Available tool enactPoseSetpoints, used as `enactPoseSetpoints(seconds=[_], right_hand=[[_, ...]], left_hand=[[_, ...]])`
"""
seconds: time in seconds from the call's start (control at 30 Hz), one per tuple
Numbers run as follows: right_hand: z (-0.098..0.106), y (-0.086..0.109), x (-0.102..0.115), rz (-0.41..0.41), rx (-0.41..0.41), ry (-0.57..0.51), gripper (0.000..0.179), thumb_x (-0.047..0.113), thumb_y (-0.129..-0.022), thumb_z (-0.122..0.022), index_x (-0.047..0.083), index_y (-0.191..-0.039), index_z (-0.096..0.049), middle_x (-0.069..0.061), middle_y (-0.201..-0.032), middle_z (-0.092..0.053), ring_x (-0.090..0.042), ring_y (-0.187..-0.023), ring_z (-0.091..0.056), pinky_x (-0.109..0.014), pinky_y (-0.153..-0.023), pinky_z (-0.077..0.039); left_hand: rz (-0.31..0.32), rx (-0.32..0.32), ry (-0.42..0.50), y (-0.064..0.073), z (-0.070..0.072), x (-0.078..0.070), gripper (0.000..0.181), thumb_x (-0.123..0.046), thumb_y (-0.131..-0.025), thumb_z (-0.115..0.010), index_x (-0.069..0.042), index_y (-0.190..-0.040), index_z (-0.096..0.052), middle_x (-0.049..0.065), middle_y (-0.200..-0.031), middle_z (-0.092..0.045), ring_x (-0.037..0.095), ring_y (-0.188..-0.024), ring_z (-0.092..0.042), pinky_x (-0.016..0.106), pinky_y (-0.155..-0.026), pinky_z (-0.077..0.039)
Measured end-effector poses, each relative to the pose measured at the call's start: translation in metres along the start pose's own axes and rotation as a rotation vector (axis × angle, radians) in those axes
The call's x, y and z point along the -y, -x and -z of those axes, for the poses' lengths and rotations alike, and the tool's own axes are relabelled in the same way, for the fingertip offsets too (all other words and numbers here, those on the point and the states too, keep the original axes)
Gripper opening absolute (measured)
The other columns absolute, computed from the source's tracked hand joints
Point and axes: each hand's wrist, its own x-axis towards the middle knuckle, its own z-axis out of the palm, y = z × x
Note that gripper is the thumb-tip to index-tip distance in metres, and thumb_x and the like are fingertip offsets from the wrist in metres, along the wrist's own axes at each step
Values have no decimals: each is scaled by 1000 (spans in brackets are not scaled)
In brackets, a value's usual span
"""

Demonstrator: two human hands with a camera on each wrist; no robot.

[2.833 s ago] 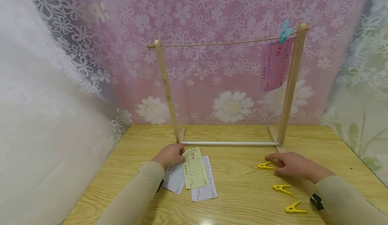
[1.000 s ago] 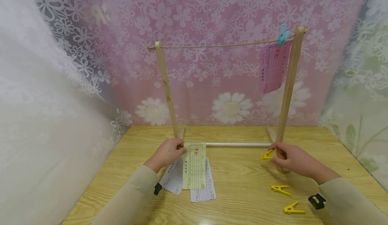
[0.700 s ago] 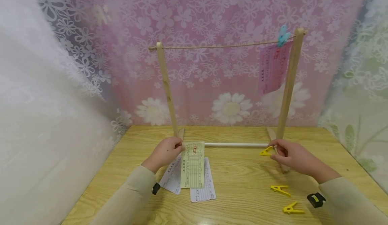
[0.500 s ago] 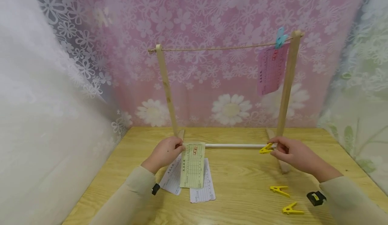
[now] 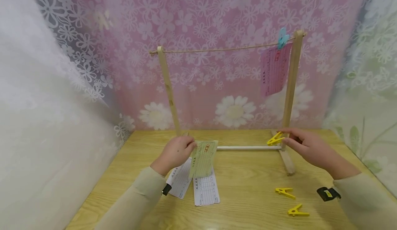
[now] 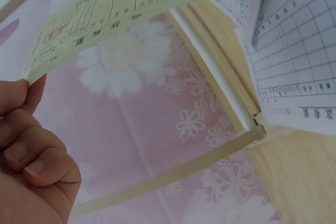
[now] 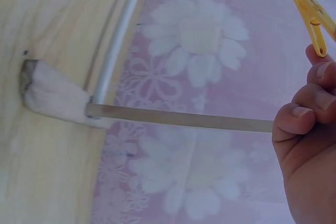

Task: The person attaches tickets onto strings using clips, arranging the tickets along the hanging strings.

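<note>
My left hand (image 5: 175, 153) pinches the top left corner of a pale yellow printed slip (image 5: 203, 159) between thumb and forefinger. In the left wrist view the slip (image 6: 113, 17) stretches out from the fingertips, raised over two white slips (image 5: 206, 191) that lie on the table. Over by the rack's right foot, my right hand (image 5: 314, 151) holds a yellow clothespin (image 5: 274, 139) by its handle end, its nose pointing left. The right wrist view shows this clothespin (image 7: 313, 17) above the thumb and curled fingers.
A wooden rack with a left post (image 5: 169, 92), right post (image 5: 292, 82) and white bottom bar (image 5: 248, 148) stands at the back. From its twine (image 5: 217, 50) hangs a pink slip (image 5: 275, 71) under a blue clothespin (image 5: 282, 39). Two yellow clothespins (image 5: 284, 192) lie front right.
The left hand has picked the yellow slip up off the white ones. The right hand has taken the farthest yellow clothespin from the table and raised it toward the rack.
</note>
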Motion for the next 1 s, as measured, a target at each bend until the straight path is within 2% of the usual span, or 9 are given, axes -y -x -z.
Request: enactPoseSetpoints(seconds=[0.1, 0.23, 0.37, 0.47, 0.7, 0.9, 1.0], right_hand=[[7, -5, 6, 41, -34, 27, 33, 22, -107, -55, 16, -139, -60, 6, -66, -43, -9, -49, -33, -27, -46, -33], [17, -12, 15, 94, -73, 59, 34, 19, -107, -54, 13, -140, -58, 7, -65, -42, -8, -48, -33, -27, -46, -33], [28, -23, 25, 116, -106, 22, 34, 15, -106, -56, 14, -140, -58, 6, -67, -46, -11, -51, -37, -28, -48, -35], [37, -32, 35, 135, -138, 10, 34, 13, -105, -57, 16, -138, -59, 6, -69, -48, -13, -51, -38, -28, -49, -36], [54, -52, 53, 218, -177, 54, 32, 10, -105, -55, 13, -136, -60, 6, -67, -46, -11, -48, -35, -27, -45, -33], [64, -70, 68, 273, -201, 136, 30, 9, -103, -59, 14, -132, -62, 7, -68, -45, -9, -52, -34, -27, -49, -32], [71, -77, 75, 294, -206, 177, 29, 9, -101, -62, 13, -130, -63, 9, -68, -47, -9, -53, -35, -26, -50, -33]], left_hand=[[-5, -22, 13, -3, 2, -5, 32, -26, -107, -54, -18, -76, -54, -4, -60, -42, 11, -49, -36, 29, -51, -33], [-8, -61, 52, -7, 7, -12, 26, -24, -107, -53, -17, -83, -59, -4, -61, -46, 10, -49, -40, 28, -49, -35], [-32, -113, 62, -12, 14, -16, 21, -22, -107, -54, -16, -89, -63, -4, -62, -48, 10, -49, -41, 28, -48, -36], [-55, -136, 59, -18, 20, -20, 21, -22, -107, -55, -16, -88, -62, -3, -60, -45, 11, -47, -36, 27, -47, -32], [-72, -148, 95, -30, 32, -25, 23, -22, -107, -53, -15, -87, -61, -2, -58, -42, 10, -46, -32, 27, -47, -31], [-48, -147, 121, -34, 40, -27, 21, -22, -108, -52, -13, -96, -67, 0, -58, -44, 11, -46, -33, 28, -47, -32], [-56, -164, 119, -39, 44, -29, 20, -21, -107, -53, -12, -99, -69, 0, -59, -47, 12, -47, -35, 28, -48, -34]])
